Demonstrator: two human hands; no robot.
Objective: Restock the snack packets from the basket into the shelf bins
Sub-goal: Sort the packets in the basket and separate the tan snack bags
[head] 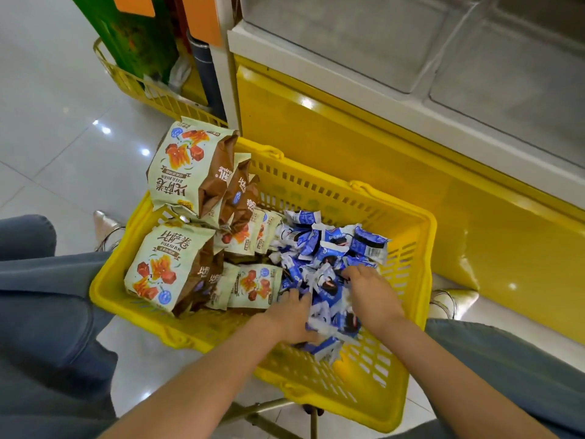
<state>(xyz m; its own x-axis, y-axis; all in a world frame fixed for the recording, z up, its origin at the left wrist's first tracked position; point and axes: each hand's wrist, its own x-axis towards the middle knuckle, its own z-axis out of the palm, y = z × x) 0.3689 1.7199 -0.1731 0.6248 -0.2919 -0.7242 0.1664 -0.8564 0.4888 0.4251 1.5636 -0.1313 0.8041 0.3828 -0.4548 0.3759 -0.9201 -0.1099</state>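
Centre-right of frame, a yellow basket (364, 372) holds blue-and-white snack packets (332, 248). The left hand (291, 315) curls around a clutch of them — the right hand (370, 293) digs into the pile, its grip hidden.

A heap of small blue-and-white packets (329, 251) was seen in the right of a yellow basket (196, 327). The left hand (292, 315) was curled round some; the right hand (372, 291) was sunk in, fingertips hidden. At the left, cream-and-brown bags (177, 267) were stacked.

yellow basket (142, 90) at eleven o'clock holds a green carton (136, 36); glossy floor tiles (47, 106) at nine o'clock; metal frame (253, 413) at six o'clock
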